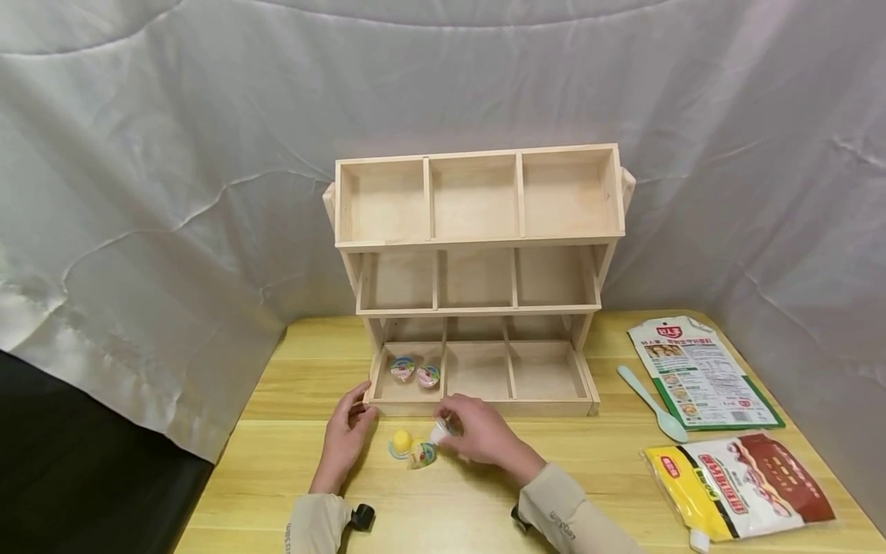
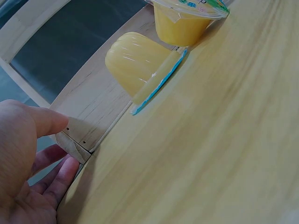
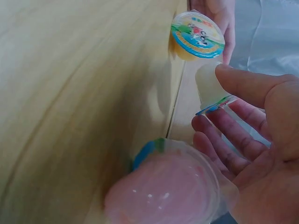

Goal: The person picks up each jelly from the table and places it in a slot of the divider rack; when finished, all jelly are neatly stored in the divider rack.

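Note:
At the wooden rack's (image 1: 481,409) lower left front corner, my left hand (image 1: 346,435) holds the edge, thumb on the front board and fingers round the side (image 2: 28,163). My right hand (image 1: 477,431) pinches a whitish jelly cup (image 3: 210,86) between thumb and fingers, just in front of the rack. Two yellow jelly cups lie on the table between the hands, one tipped on its side (image 2: 140,67), the other lid up (image 2: 184,21). A pink jelly cup (image 3: 163,189) lies close by the right hand, which hides it in the head view.
Two jelly cups (image 1: 403,368) (image 1: 428,376) sit in the rack's bottom left compartment. To the right on the table lie a pale green spoon (image 1: 654,406), a white and green packet (image 1: 706,377) and a yellow, white and brown spouted pouch (image 1: 744,488). Grey cloth (image 1: 208,154) hangs around the table.

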Demonstrator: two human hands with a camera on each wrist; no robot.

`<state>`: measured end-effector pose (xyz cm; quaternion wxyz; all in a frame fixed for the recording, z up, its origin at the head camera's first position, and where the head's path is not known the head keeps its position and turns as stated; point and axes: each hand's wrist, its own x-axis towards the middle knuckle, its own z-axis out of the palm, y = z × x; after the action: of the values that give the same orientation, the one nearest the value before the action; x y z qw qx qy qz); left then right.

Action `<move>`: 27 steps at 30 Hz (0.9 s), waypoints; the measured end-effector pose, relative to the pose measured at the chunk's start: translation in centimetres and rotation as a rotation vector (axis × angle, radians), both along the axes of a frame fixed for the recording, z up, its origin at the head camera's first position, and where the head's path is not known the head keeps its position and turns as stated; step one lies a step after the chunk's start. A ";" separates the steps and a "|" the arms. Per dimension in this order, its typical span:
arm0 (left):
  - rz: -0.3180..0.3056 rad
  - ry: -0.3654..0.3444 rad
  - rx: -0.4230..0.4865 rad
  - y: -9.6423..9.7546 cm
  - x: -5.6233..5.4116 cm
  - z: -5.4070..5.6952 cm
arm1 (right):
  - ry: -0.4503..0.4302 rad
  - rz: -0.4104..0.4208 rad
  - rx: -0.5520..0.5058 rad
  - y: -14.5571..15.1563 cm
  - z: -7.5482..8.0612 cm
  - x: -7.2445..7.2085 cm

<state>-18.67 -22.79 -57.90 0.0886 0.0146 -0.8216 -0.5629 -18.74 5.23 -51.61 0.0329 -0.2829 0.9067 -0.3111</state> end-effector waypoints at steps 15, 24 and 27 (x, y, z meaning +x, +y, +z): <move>-0.010 0.004 0.006 0.1 0.1 0.2 | 0.000 -0.054 -0.071 0.5 1.4 -1.0; -0.004 0.011 -0.002 0.1 0.0 0.1 | 0.000 -0.093 -0.123 1.4 2.6 -1.7; -0.006 0.007 -0.001 0.0 0.0 0.1 | 0.000 -0.103 -0.130 1.6 2.7 -1.8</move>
<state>-18.63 -22.77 -57.84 0.0899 0.0103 -0.8216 -0.5629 -20.58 6.85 -48.92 -0.0017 -0.2373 0.8980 -0.3704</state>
